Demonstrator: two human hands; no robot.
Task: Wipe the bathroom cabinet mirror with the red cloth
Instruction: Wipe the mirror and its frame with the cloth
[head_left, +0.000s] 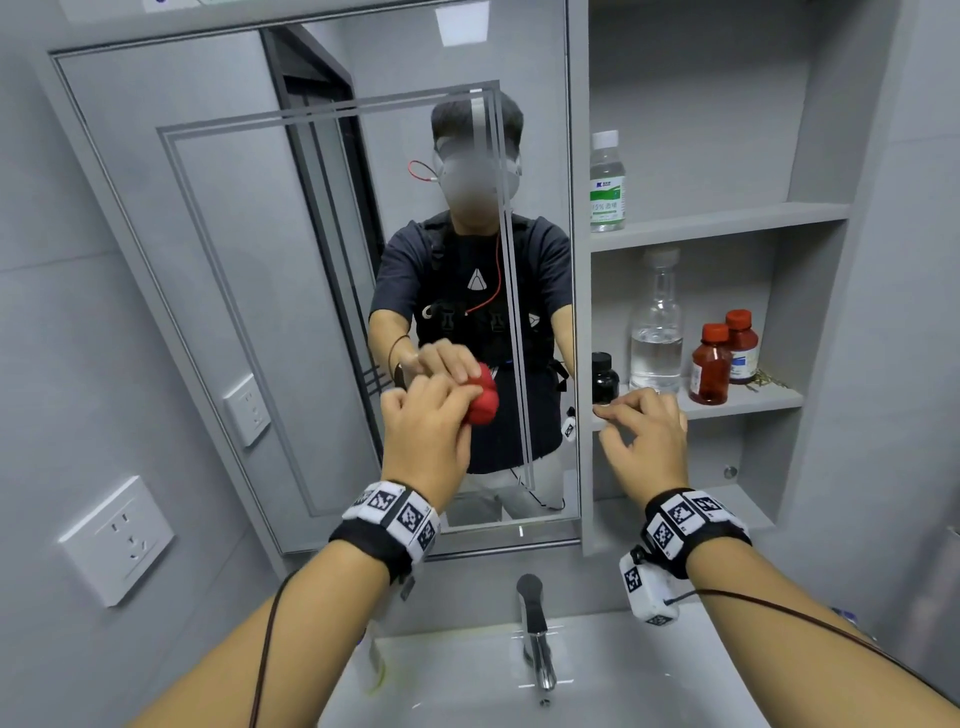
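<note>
A bunched red cloth (480, 397) is pressed to the lower part of the mirror (260, 260), gripped in the curled fingers of the left hand (426, 431). The right hand (647, 441) is held at the mirror's right edge, beside the shelves (727, 223), fingers bent; whether the edge is gripped cannot be told.

Grey wall (52, 312), white socket (117, 540), open shelves (727, 218), white basin (467, 686), chrome tap (535, 623)
</note>
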